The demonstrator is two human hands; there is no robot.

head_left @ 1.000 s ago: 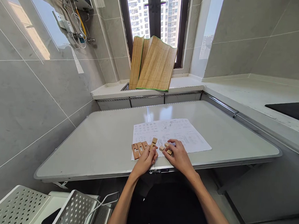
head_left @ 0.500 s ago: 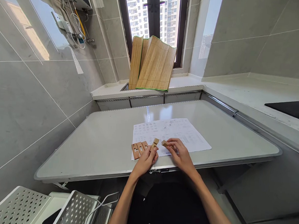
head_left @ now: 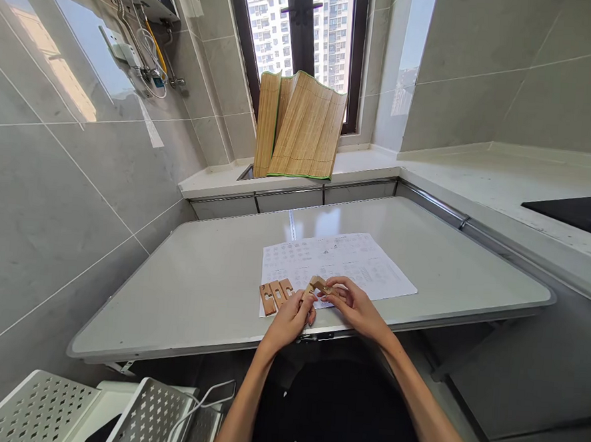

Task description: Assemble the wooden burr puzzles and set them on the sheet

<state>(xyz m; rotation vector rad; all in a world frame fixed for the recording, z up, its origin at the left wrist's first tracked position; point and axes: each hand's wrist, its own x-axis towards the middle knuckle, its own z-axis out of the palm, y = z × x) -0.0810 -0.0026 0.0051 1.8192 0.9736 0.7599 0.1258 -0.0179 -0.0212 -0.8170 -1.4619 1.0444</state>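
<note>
Pinching a wooden block (head_left: 328, 290), right hand (head_left: 354, 305) has reached the notched block (head_left: 309, 290) left hand (head_left: 289, 318) grips

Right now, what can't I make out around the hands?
All in the head view:
Pale squared wooden block in the left hand: lower end hidden by that hand.
Second pale squared wooden block in the right hand: part hidden by that hand.
Whether both blocks touch: too small to tell.
White printed paper sheet: print too small to read.

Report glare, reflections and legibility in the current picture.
Head view: bright window, pale glare toward the back of the table; head view: reflections on the glossy left wall; head view: print on the paper too small to read, held wooden pieces lacking fine detail.
</note>
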